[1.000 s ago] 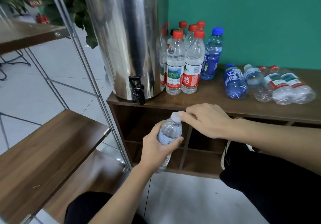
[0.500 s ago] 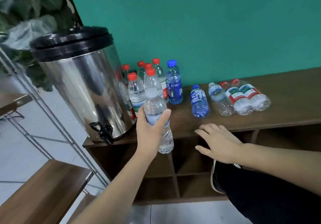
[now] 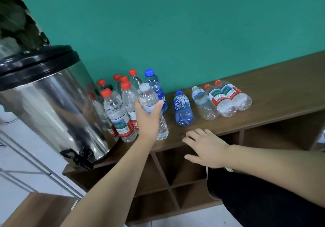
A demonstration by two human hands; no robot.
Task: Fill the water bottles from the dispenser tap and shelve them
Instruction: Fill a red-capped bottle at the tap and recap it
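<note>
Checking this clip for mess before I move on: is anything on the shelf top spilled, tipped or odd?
No spill shows. Four bottles lie on their sides on the shelf top: a blue bottle, a clear bottle and two red-capped bottles. The rest stand upright beside the dispenser. The left hand holds a white-capped bottle upright.

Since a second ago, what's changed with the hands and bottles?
The left hand raised the white-capped bottle from below the tap to the shelf top, beside the standing bottles. The right hand let go of its cap, now open at the edge. Four lying bottles stayed.
</note>
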